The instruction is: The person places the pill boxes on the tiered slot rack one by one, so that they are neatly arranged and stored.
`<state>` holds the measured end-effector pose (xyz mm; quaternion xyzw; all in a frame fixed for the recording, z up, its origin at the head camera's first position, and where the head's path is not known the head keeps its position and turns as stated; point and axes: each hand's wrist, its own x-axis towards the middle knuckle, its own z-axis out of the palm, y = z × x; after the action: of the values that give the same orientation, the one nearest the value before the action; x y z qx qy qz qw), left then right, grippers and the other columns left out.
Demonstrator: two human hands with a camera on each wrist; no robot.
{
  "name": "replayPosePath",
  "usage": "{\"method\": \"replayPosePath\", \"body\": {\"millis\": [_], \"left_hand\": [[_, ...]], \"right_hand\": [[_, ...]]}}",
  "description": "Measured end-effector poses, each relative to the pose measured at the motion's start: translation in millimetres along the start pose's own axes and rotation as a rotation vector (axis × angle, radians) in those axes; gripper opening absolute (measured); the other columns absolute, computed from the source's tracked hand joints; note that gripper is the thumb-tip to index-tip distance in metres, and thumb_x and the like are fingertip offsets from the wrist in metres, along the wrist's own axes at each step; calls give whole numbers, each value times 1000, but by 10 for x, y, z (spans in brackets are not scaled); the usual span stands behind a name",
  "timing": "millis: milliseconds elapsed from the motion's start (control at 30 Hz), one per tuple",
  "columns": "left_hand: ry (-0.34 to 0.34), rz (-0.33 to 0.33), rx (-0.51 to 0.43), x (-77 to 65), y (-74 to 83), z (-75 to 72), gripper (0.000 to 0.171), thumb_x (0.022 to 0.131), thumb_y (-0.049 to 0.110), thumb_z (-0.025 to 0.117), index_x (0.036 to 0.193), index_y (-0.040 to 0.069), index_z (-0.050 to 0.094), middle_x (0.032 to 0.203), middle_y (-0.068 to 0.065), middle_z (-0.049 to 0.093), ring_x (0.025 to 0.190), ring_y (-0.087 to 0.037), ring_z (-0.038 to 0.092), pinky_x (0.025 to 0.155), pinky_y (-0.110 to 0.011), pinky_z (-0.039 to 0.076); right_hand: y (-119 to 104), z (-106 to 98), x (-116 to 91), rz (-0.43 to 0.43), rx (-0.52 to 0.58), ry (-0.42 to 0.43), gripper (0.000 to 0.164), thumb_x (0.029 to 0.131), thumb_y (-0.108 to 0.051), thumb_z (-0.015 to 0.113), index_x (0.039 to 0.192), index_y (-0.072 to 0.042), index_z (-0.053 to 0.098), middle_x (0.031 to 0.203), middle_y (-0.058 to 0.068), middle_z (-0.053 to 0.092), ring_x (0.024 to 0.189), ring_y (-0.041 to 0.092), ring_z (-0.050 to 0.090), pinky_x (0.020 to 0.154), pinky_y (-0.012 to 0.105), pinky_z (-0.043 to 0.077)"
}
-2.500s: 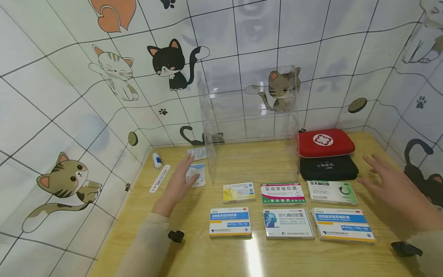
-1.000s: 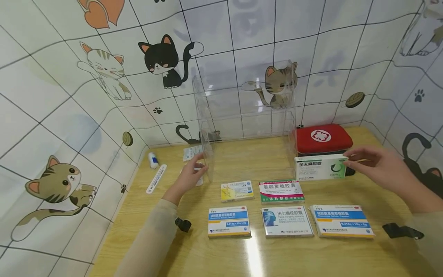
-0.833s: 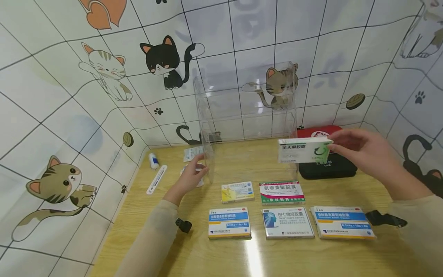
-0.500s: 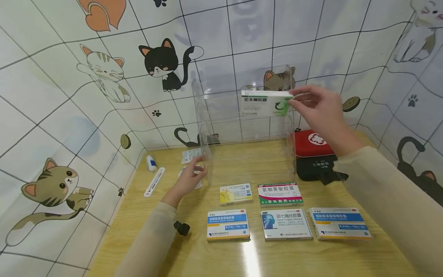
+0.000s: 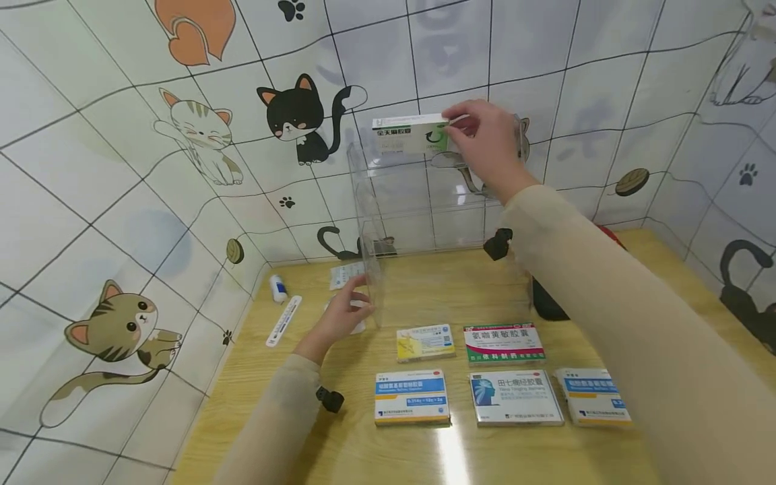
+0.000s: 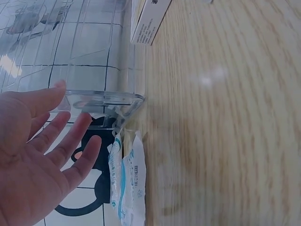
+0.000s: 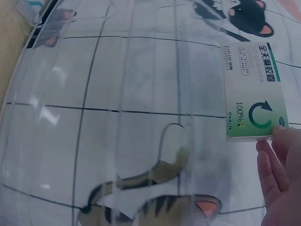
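My right hand pinches a white-and-green medicine box by its right end, thumb in front. The box is raised to the top of a clear acrylic rack, printed face toward me. In the right wrist view, the box shows its green arrow, with thumb and fingertips at one end. My left hand is at the lower front edge of the rack's left side panel. In the left wrist view, its fingers are spread and only slightly bent, with the thumb tip near the clear edge.
Several medicine boxes lie flat on the wooden table: yellow-white, green-pink, two blue-white and one picturing a head. Left lie a small bottle, a white strip and packets. The right sleeve mostly covers a black case.
My right hand picked up the green-white box from the table's right side and carried it up and left to the rack's top. My left hand moved to the rack's side panel and stayed there.
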<state>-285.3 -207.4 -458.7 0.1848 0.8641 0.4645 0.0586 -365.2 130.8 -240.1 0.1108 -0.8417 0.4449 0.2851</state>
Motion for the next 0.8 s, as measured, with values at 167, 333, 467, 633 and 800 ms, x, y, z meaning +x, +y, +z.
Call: {"method": "replayPosePath", "body": {"millis": [167, 333, 467, 633, 800], "left_hand": [[1, 0, 27, 22, -5, 42, 67, 98, 2, 68, 157, 8, 35, 157, -21, 43, 124, -35, 62, 102, -48, 57], [25, -18, 50, 15, -24, 18, 68, 97, 4, 70, 156, 8, 37, 156, -15, 46, 122, -31, 62, 100, -46, 58], [28, -13, 53, 21, -20, 3, 69, 97, 3, 70, 157, 9, 36, 157, -16, 45, 123, -32, 62, 100, -47, 58], [10, -11, 35, 13, -13, 20, 71, 97, 2, 69, 158, 9, 34, 159, -20, 41, 124, -34, 62, 100, -47, 58], [19, -12, 29, -6, 2, 36, 71, 97, 2, 70, 158, 8, 35, 160, -18, 40, 124, -34, 62, 101, -49, 57]], "right_hand": [[95, 202, 56, 10, 8, -10, 28, 103, -25, 66, 130, -18, 70, 128, 0, 69, 109, 14, 68, 96, 27, 56], [93, 303, 149, 51, 29, 5, 29, 103, -26, 66, 130, -18, 69, 127, 0, 69, 109, 11, 66, 94, 24, 55], [94, 315, 198, 94, 32, -32, 30, 104, -26, 64, 133, -19, 67, 129, -1, 68, 109, 10, 65, 93, 23, 55], [148, 337, 191, 134, 27, -53, 30, 105, -26, 62, 133, -17, 66, 130, 1, 69, 110, 11, 66, 93, 24, 56], [212, 398, 159, 115, -6, -59, 30, 105, -24, 62, 134, -18, 67, 130, 2, 70, 112, 13, 67, 95, 27, 57]]}}
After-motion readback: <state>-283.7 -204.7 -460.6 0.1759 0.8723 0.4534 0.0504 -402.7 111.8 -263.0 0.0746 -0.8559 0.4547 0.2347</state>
